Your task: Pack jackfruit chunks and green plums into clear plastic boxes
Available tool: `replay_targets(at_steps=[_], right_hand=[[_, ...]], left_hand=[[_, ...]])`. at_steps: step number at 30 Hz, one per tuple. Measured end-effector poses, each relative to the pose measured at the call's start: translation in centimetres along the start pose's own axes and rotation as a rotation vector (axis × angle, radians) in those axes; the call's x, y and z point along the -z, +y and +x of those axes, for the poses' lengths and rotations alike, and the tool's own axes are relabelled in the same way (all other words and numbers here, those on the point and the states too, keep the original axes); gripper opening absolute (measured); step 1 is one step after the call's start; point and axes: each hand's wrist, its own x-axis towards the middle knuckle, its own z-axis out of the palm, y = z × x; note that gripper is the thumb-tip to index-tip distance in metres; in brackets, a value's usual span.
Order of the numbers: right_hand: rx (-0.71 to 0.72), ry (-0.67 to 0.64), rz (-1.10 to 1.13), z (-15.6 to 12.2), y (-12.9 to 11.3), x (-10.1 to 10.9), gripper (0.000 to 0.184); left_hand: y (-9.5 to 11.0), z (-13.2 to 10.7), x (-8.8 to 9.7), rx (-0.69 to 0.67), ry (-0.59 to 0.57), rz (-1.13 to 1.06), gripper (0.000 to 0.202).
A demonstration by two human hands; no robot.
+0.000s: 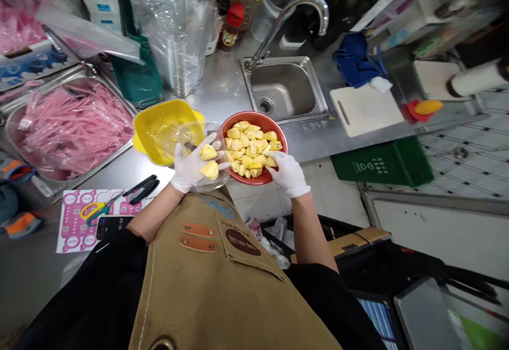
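My left hand (191, 167), in a white glove, holds a clear plastic container (203, 151) from below; two yellow fruit pieces (209, 160) lie inside it. Just right of it stands a red bowl (254, 118) full of several yellow fruit pieces (250, 148) at the counter's front edge. My right hand (287, 172), also gloved, rests at the bowl's near right rim, fingers curled onto the fruit pieces there; whether it grips one I cannot make out.
A yellow colander (159, 127) sits behind the container. A steel sink (284, 87) with a tap lies behind the bowl. A tray of pink packets (73, 127) is at left. Scissors (119, 199) and a phone (111, 226) lie on a pink sheet. A white cutting board (366, 108) is right.
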Motion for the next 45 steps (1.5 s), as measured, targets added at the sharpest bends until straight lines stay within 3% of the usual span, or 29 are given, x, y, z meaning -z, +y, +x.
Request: replay_targets(at_steps=[6,10,13,16,19,22,28,35,39,42,45], right_hand=[[0.042,0.035,0.057,1.1,2.1,-1.1,0.042],[-0.03,0.127,0.153,1.1,0.9,1.1,0.04],[0.067,0.287,0.268,0.5,-3.7,3.6,0.043],[0.318,0.402,0.332,0.7,-10.2,5.3,0.04],[0.476,0.37,0.298,2.2,-15.5,5.4,0.029],[0.507,0.261,0.201,4.1,-17.9,4.4,0.023],[0.453,0.206,0.147,5.1,-18.0,3.0,0.019],[0.367,0.189,0.05,3.9,-18.5,2.7,0.027],[0.36,0.25,0.166,2.6,-18.6,2.9,0.032],[0.295,0.426,0.339,1.9,-16.4,3.1,0.032],[0.03,0.546,0.485,2.8,-11.9,3.0,0.031]], left_hand=[[0.4,0.3,-1.1,0.068,0.035,-0.084,0.099],[0.3,0.5,-0.9,0.104,0.012,-0.142,0.094],[-0.1,0.8,-0.3,0.144,-0.002,-0.162,0.096],[-0.5,1.1,0.0,0.21,-0.01,-0.158,0.099],[-0.9,1.4,0.2,0.266,-0.015,-0.151,0.098],[-1.3,1.5,0.4,0.257,0.036,-0.159,0.088],[-1.3,1.6,0.6,0.226,0.09,-0.099,0.081],[-1.0,0.9,-0.6,0.281,0.113,0.04,0.089],[-1.1,0.8,0.1,0.242,0.092,0.074,0.084],[-0.8,0.9,0.7,0.227,0.067,0.04,0.084],[-0.5,1.0,0.8,0.213,0.02,-0.003,0.089]])
